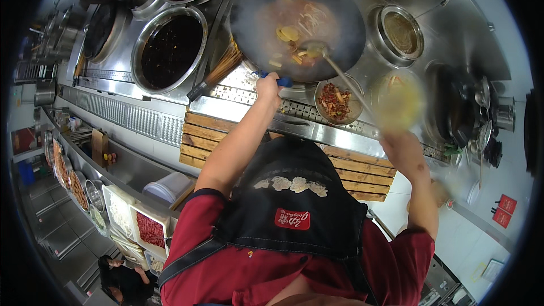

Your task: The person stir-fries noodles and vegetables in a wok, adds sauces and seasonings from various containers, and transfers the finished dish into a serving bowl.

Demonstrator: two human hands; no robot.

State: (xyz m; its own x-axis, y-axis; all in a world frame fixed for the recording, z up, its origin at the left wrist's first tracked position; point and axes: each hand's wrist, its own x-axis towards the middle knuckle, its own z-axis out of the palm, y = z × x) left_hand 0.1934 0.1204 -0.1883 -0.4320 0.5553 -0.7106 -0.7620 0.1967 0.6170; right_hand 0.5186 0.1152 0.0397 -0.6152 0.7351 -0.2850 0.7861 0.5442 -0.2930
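My left hand (268, 87) grips a blue cloth (285, 81) at the near rim of a steaming black wok (352, 42). Reddish liquid, yellow slices (287, 33) and pale strips (312, 20) lie inside it. My right hand (401, 151) is shut on the long handle of a ladle (346, 78), whose bowl dips into the wok. Just beyond that hand is a blurred, clear container (396, 95) with yellowish contents; I cannot tell whether the hand touches it. Between my hands, a bowl (319, 106) holds chopped red chillies and brownish pieces.
A bamboo wok brush (221, 68) leans left of the wok, beside a pot of dark liquid (170, 53). A strainer over a pot (401, 34) stands right. Dark woks (452, 106) crowd the far right. Behind on the left are ingredient trays (148, 227) and another person (127, 282).
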